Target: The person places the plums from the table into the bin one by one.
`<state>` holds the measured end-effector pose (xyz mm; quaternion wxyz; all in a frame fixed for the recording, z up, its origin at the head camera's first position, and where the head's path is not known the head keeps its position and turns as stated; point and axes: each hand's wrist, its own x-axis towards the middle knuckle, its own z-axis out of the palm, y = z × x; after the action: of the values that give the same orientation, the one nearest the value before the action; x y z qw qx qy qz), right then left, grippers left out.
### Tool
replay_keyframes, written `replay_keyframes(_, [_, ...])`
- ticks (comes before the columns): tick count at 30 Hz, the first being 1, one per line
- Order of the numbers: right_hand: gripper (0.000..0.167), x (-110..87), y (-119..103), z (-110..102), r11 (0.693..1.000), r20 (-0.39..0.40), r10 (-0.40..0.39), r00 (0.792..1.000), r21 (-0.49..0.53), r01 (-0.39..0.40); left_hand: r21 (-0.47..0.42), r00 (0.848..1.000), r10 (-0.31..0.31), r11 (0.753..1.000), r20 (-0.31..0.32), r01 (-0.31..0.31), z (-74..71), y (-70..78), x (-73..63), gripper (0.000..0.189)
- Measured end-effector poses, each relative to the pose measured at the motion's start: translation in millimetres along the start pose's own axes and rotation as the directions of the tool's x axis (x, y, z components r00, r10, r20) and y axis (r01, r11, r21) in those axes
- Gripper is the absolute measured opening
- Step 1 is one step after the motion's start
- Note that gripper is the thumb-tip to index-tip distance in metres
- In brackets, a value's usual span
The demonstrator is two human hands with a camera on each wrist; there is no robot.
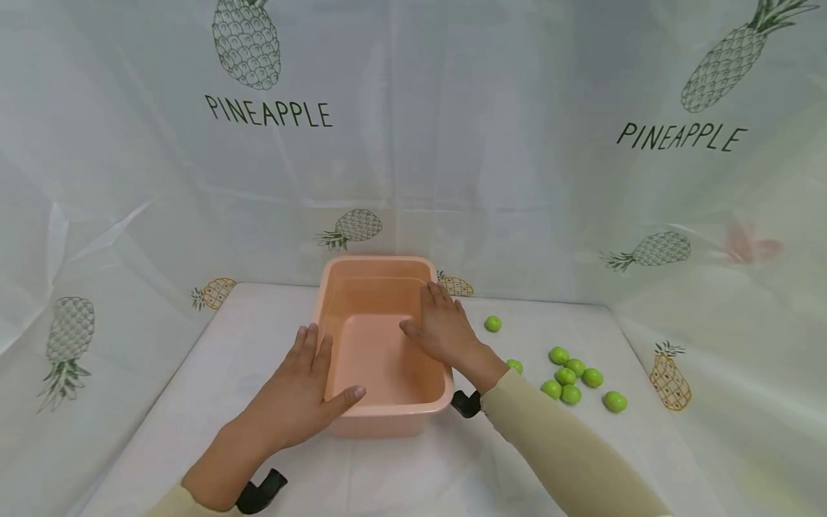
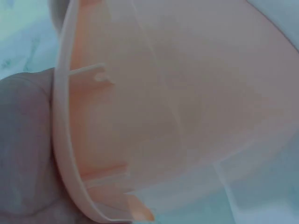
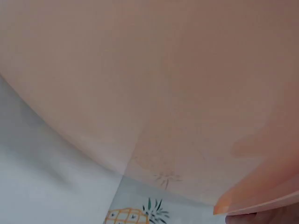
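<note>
A peach-coloured plastic basin [image 1: 381,352] sits upright on the white table, with nothing visible inside it. My left hand [image 1: 291,395] lies against the basin's left rim, fingers straight, its thumb reaching over the front-left corner. Across from it, the right hand [image 1: 449,330] rests over the right rim with straight fingers and its thumb spread above the inside. In the left wrist view the palm [image 2: 28,144] meets the rim, beside the basin's ribbed outer wall [image 2: 140,102]. The right wrist view is filled mostly by the outer wall [image 3: 121,84], with fingers [image 3: 266,217] at the rim.
Several small round green fruits [image 1: 566,376] lie on the table to the right; one [image 1: 493,324] lies farther back and another [image 1: 514,366] is partly behind the right wrist. A pineapple-printed sheet [image 1: 491,179] hangs behind the table. Black straps [image 1: 261,490] show at both wrists.
</note>
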<state>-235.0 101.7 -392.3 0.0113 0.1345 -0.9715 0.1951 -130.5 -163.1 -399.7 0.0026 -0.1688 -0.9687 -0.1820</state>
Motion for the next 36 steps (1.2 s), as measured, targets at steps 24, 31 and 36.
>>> replay_keyframes(24, [0.076, -19.3, 20, 0, 0.999, -0.013, -0.028, 1.0, 0.019, 0.028, 0.032, 0.995, -0.007, 0.999, 0.101, 0.004, -10.4, -32.0, 93.2, 0.095])
replay_keyframes(31, [0.08, -32.1, 23, -5, 1.0, -0.019, -0.011, 1.0, -0.008, 0.011, 0.078, 0.994, 0.019, 0.997, 0.109, -0.027, -8.4, -21.5, 87.7, 0.096])
replay_keyframes(36, [0.079, -41.2, 28, -11, 0.999, -0.023, -0.021, 1.0, -0.03, 0.021, 0.092, 0.996, 0.026, 0.995, 0.091, -0.034, -6.8, -12.6, 80.9, 0.095])
